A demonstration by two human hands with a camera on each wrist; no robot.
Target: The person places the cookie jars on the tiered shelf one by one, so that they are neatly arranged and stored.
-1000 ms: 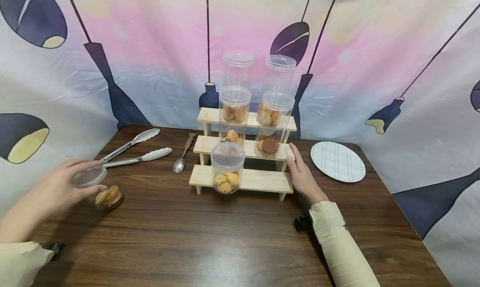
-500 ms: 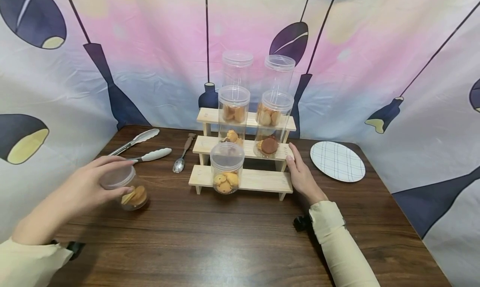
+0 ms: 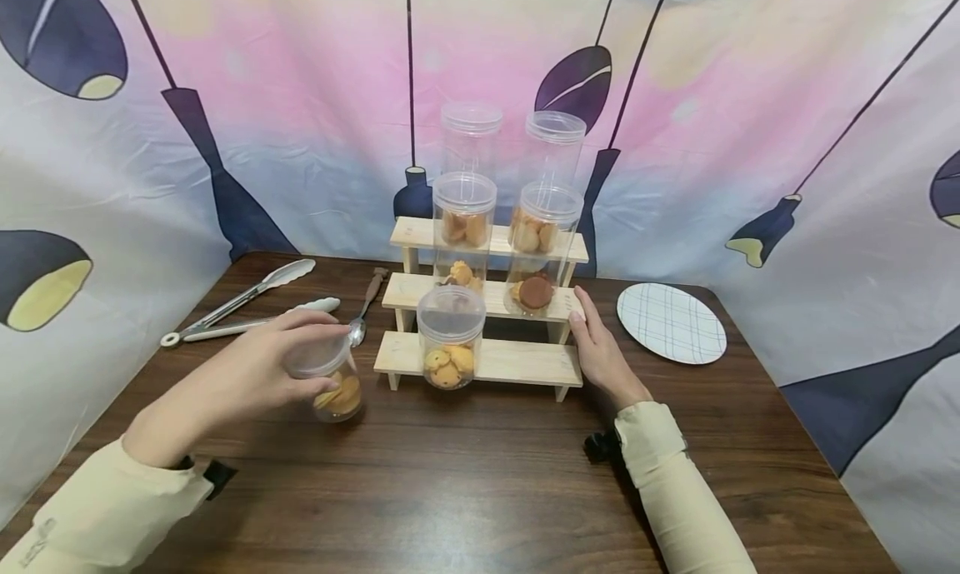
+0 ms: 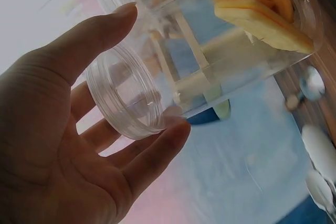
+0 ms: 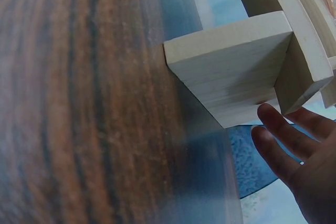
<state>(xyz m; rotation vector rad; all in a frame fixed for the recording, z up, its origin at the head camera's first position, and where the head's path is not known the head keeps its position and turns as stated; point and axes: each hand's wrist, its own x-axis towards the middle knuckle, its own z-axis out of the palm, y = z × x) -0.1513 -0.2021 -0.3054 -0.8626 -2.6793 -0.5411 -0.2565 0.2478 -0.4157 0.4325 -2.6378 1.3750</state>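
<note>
My left hand (image 3: 243, 370) grips a clear lidded jar (image 3: 339, 393) around its lid, thumb on one side and fingers on the other. Flat golden cookies (image 4: 262, 17) lie at the jar's bottom in the left wrist view. The jar is left of a three-step wooden display rack (image 3: 528, 362); whether its base touches the table cannot be told. My right hand (image 3: 606, 357) touches the right end of the rack's middle step, its fingers (image 5: 283, 129) extended and holding nothing loose. A shorter jar of cookies (image 3: 450, 353) stands on the left of the bottom step.
Two cookie jars, one holding a brown cookie (image 3: 536, 292), stand on the middle step, and two more on top. Metal tongs (image 3: 232, 303) with white tips and a spoon (image 3: 358, 331) lie left. A checked plate (image 3: 671, 322) lies right. A patterned cloth hangs behind.
My left hand has carried the cookie jar rightward from the table's left side toward the rack, uncovering the tongs' hinge end. My right hand has stayed at the rack.
</note>
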